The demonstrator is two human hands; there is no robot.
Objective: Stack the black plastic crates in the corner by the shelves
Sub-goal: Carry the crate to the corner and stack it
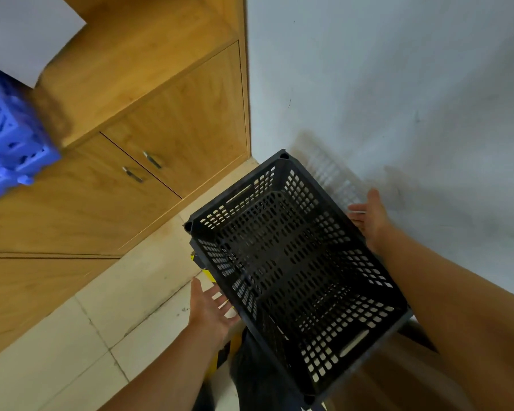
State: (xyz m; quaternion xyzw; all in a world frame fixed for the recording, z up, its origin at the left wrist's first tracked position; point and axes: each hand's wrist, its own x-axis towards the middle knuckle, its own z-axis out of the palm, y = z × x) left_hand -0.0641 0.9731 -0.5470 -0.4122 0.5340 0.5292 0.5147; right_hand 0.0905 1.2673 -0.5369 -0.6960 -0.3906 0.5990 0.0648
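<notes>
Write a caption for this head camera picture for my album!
Two open hands, left hand and right hand, flank a black crate near the wooden cabinet.

Soft, even indoor light, fairly bright, no glare. The black crate throws a faint perforated shadow on the grey wall. The blue crate smears with blur; straight edges bow outward near the borders.

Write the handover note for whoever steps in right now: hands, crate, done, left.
Left hand: open, palm beside the black crate's left long side, not gripping.
Right hand: open, at the crate's right rim by the white wall.
Crate: empty, upright, in the corner next to the wooden cabinet; whatever it rests on is hidden.
Done: this crate placed.
Left: any other black crates, none in view.
</notes>
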